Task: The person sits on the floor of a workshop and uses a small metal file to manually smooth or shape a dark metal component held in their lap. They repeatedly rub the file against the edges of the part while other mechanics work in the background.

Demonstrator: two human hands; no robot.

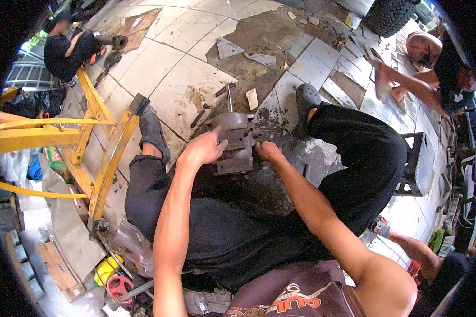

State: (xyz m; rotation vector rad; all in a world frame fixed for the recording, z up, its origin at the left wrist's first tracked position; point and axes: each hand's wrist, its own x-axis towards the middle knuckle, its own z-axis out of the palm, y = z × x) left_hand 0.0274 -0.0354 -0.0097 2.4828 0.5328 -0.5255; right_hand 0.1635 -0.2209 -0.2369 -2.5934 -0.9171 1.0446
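A grey metal gearbox (pixel 237 153) stands on the dirty floor between my spread legs, its thin shaft (pixel 229 100) pointing away from me. My left hand (pixel 203 148) grips its left side, with the thumb and a finger lying over the casing. At the right side, by small bolt-like studs, my right hand (pixel 269 151) is closed with the fingertips against the casing. Whatever those fingers pinch is too small or hidden to make out. Dark narrow bars or tools (pixel 200 116) lie on the tiles just left of the gearbox.
Left of me is a yellow metal frame (pixel 111 164). Broken tiles (pixel 259 59) and a loose chip (pixel 252 99) lie beyond the gearbox. A black plastic stool (pixel 415 164) is by my right knee. Other people sit far left (pixel 63 53) and right (pixel 433 74); another's forearm (pixel 415 251) reaches in.
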